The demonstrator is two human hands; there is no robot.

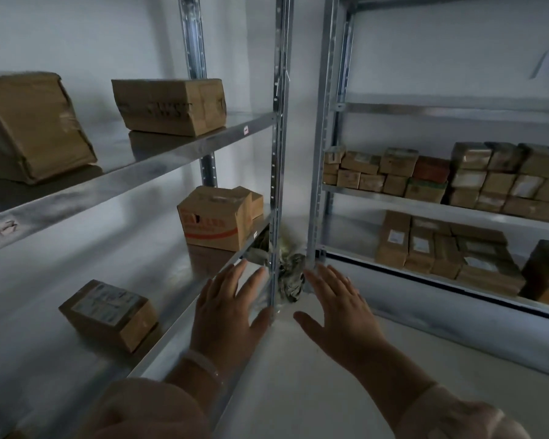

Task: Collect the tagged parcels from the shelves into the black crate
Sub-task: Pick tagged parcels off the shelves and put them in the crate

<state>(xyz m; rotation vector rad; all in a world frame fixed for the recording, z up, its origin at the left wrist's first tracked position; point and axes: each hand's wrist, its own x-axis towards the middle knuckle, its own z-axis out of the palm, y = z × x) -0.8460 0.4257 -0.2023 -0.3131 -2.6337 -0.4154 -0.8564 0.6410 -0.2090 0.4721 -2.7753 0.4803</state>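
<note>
Grey metal shelving (159, 160) meets at corner, white wall behind. Both my hands spread wide, holding nothing: left hand (229, 315) over shelf edge, right hand (339, 312) at its 3 o'clock. Labelled parcel (108, 315) lies at 9 o'clock from left hand, well apart, long axis roughly 10-to-4. Left hand nearer, so I judge it reaches. Black crate not in view.

Left metal shelves (184, 147) carry a few scattered cardboard parcels (171, 106); right shelves (425, 201) hold tightly stacked small parcels (476, 179).
</note>
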